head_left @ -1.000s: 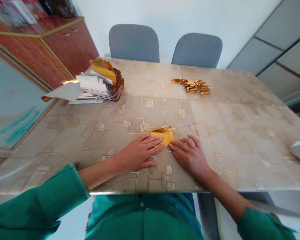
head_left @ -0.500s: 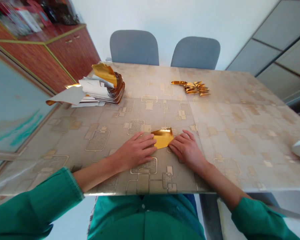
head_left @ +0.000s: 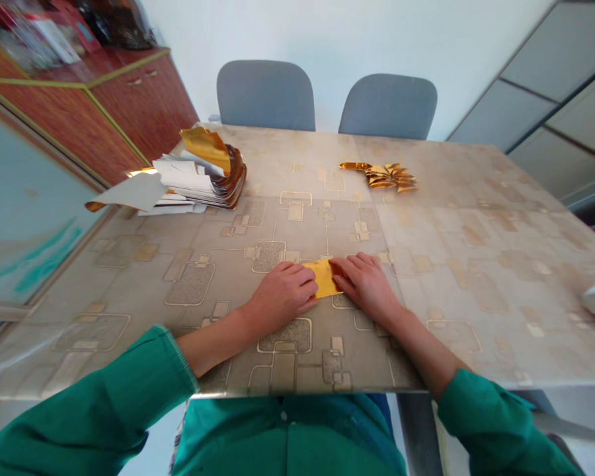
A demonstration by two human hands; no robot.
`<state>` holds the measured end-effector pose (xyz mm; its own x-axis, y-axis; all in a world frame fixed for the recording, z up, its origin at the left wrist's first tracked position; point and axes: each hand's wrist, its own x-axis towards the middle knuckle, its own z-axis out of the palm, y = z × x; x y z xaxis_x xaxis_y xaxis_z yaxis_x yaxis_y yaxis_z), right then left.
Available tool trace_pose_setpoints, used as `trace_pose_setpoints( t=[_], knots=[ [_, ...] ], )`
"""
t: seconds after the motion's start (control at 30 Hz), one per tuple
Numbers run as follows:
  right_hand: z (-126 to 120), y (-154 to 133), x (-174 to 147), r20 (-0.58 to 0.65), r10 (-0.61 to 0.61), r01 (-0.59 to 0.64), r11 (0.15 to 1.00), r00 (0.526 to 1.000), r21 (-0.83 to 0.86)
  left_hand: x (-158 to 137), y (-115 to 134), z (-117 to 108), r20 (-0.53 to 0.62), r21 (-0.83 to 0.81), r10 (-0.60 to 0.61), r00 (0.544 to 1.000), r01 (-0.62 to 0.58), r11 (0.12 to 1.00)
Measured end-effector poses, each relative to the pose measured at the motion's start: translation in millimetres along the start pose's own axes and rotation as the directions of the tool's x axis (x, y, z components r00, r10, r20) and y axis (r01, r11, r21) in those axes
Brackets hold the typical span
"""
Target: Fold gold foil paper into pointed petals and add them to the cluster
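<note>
A small sheet of gold foil paper [head_left: 324,277] lies near the table's front middle, between my two hands. My left hand [head_left: 288,289] covers the sheet's left end, its fingers bent and closed on it. At the other end, my right hand [head_left: 363,283] has its fingers bunched over the paper's right edge. Both thumbs and the ends of the sheet are partly hidden under the fingers. The paper looks folded to a narrow strip, flat against the tablecloth.
A thick stack of white-backed gold paper sheets [head_left: 193,188] sits at the back left of the patterned tablecloth [head_left: 451,264]. Folded gold paper pieces [head_left: 389,177] lie at the back right. Two grey chairs [head_left: 265,94] stand behind the table, and a wooden cabinet [head_left: 139,112] is at the left.
My hands have come closer together over the gold paper, covering more of its ends. The raised, curled back edge of the sheet now lies down flat.
</note>
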<state>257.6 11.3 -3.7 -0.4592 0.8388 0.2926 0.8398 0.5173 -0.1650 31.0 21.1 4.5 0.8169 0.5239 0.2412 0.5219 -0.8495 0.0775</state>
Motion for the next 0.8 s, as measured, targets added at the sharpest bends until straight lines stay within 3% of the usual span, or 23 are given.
trace_pose_setpoints(
  t=[0.17, 0.33, 0.53, 0.8],
  knots=[
    [-11.8, 4.2, 5.9, 0.111, -0.182, 0.165, 0.975, 0.977, 0.15, 0.0, 2.6, 1.9, -0.061, 0.008, -0.004, 0.998, 0.005, 1.0],
    [-21.1, 5.5, 3.2, 0.174, -0.221, 0.186, 0.963, 0.96, 0.197, -1.4, 4.2, 2.2, -0.087, -0.005, -0.027, 0.996, 0.026, 1.0],
    [-18.8, 6.3, 1.0, 0.081, -0.239, 0.223, 0.959, 0.968, 0.172, -1.2, 4.9, 1.1, -0.094, -0.028, -0.074, 0.993, 0.072, 0.997],
    [-13.1, 5.4, -0.7, -0.03, -0.191, 0.19, 0.927, 0.981, 0.324, -3.5, 2.7, 3.2, -0.061, -0.149, -0.142, 0.988, 0.132, 0.98]
  ],
)
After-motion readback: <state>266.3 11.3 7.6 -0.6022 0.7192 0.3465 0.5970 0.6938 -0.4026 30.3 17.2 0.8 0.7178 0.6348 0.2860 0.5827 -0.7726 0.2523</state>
